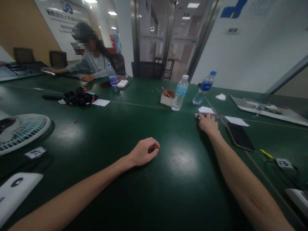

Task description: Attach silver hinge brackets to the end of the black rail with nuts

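Observation:
My left hand [145,151] rests on the dark green table [149,199], fingers loosely curled in, a ring on one finger. Nothing shows in the gap between its thumb and fingers. Farther off to the right, my right hand [209,124] has its fingers closed down over a long, thin silvery metal tool, which looks like a caliper [218,115]. The caliper lies flat on the table, and my fingers partly hide it. White paper [206,109] lies just behind it, another paper [237,121] to its right. A black phone [240,136] is beside my right wrist.
Two water bottles, one white-capped [180,93] and one blue-capped [204,88], stand behind my hands near a small box [166,98]. A white fan [26,131] and a black tangled bundle [80,96] are at left. Across the table sits a person [91,61].

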Demonstrator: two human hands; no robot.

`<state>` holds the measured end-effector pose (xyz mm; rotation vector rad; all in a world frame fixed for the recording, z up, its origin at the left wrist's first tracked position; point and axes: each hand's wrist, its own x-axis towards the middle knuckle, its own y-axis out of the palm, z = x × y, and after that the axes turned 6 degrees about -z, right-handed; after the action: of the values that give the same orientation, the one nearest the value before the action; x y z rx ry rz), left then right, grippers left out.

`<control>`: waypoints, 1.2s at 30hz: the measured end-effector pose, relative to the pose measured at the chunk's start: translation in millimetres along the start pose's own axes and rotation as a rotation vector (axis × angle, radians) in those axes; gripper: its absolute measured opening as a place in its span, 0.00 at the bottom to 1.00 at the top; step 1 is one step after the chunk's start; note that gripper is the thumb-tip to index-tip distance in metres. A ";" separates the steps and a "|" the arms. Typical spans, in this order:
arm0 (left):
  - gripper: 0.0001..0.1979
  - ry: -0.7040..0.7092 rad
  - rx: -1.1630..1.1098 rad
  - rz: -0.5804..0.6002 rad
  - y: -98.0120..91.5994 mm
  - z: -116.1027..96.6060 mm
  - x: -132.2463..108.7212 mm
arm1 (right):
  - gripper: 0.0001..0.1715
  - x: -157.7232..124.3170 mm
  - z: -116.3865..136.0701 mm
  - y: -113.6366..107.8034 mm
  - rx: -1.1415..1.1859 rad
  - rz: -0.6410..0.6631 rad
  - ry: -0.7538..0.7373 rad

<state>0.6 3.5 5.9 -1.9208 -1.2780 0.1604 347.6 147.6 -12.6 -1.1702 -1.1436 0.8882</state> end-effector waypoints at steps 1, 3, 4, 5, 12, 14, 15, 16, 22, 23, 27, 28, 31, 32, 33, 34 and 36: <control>0.04 -0.005 0.001 0.002 -0.3 -0.4 0.1 | 0.28 -0.1 -0.4 0.4 0.001 -0.005 -0.002; 0.04 -0.016 0.003 0.008 -0.7 -1.2 0.5 | 0.28 0.1 -1.3 0.9 -0.007 -0.012 -0.014; 0.04 -0.021 0.004 0.010 -0.7 -1.5 0.6 | 0.28 0.4 -1.7 1.0 -0.014 -0.012 -0.018; 0.04 -0.023 0.005 0.011 -0.7 -1.6 0.8 | 0.28 0.7 -2.0 1.1 -0.021 -0.010 -0.020; 0.04 -0.007 -0.010 0.010 0.2 0.2 0.4 | 0.29 1.2 -0.4 0.2 -0.030 -0.012 -0.015; 0.04 -0.007 -0.009 0.022 -0.1 0.1 0.3 | 0.29 0.8 0.1 -0.1 -0.009 -0.030 -0.004; 0.04 -0.009 -0.010 0.027 -0.4 -0.2 0.2 | 0.29 0.6 0.2 -0.2 -0.001 -0.034 0.000; 0.04 -0.010 -0.013 0.030 -0.6 -0.6 0.2 | 0.28 0.5 0.3 -0.4 0.002 -0.032 0.001; 0.04 -0.008 -0.020 0.032 -1.5 -2.3 -0.1 | 0.27 0.2 -0.4 -1.1 -0.006 0.009 -0.015; 0.04 -0.004 -0.023 0.032 -1.4 -2.1 -0.2 | 0.28 0.1 -0.7 -1.2 0.000 0.008 -0.016; 0.04 0.017 -0.028 0.029 -0.8 0.0 -0.2 | 0.30 0.3 -1.7 -1.2 0.006 0.003 -0.016; 0.04 0.019 -0.027 0.029 -0.6 0.5 -0.1 | 0.29 0.3 -1.9 -1.1 -0.002 0.008 -0.018; 0.04 0.022 -0.024 0.031 -0.1 1.5 -0.2 | 0.28 -0.1 -1.7 -0.6 -0.019 0.017 -0.027; 0.04 0.023 -0.021 0.028 0.0 1.7 -0.2 | 0.28 -0.3 -1.4 -0.5 -0.017 0.011 -0.028; 0.04 0.023 -0.017 0.023 0.2 1.7 -0.3 | 0.29 -0.6 -1.1 -0.6 -0.012 0.000 -0.026; 0.04 0.022 -0.015 0.020 0.3 1.7 -0.4 | 0.29 -1.0 -0.8 -0.9 -0.007 -0.012 -0.024; 0.04 0.020 -0.017 0.018 0.3 1.5 -0.5 | 0.29 -1.7 -0.1 -1.7 -0.005 -0.026 -0.021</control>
<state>-0.2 3.9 4.5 -1.9437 -1.2526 0.1396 347.2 145.6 -11.3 -1.1498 -1.1759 0.8800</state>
